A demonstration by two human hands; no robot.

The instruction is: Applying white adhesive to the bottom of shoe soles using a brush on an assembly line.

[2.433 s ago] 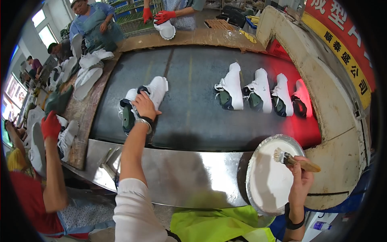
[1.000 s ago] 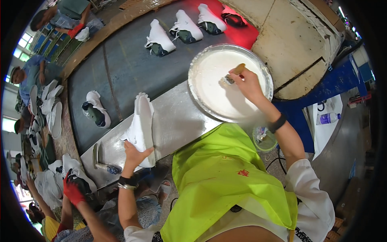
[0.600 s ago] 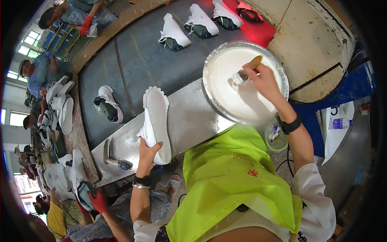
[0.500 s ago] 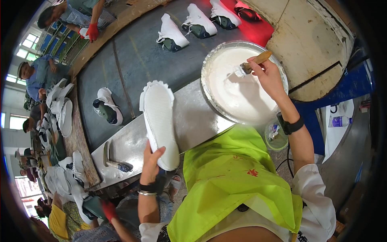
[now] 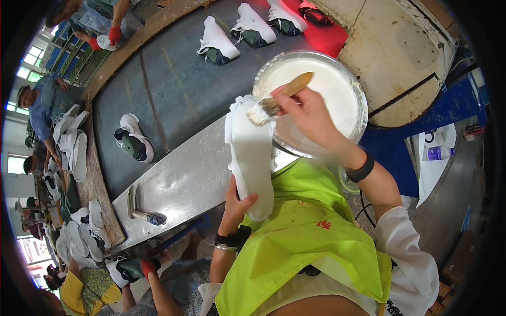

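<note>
In my left hand (image 5: pixel 236 209) is a white shoe sole (image 5: pixel 253 168), gripped at its near end with its long inner face up. My right hand (image 5: pixel 308 113) is closed on a brush (image 5: pixel 289 90) with a wooden handle. The white-coated bristles touch the sole near its far, scalloped end. Beneath and behind my right hand stands a round metal basin (image 5: pixel 363 108) of white liquid, its rim crusted white.
White and dark green shoes (image 5: pixel 253 26) stand on the dark conveyor belt (image 5: pixel 179 63), with one shoe (image 5: pixel 133 138) nearer. A hooked metal tool (image 5: pixel 141 208) lies on the steel ledge (image 5: pixel 184 174). More shoes (image 5: pixel 79 231) are piled left, beside co-workers. A pale panel (image 5: pixel 390 63) borders the basin.
My right hand has brought the brush from over the basin left onto the sole. My left hand has moved the sole right, toward the basin.
</note>
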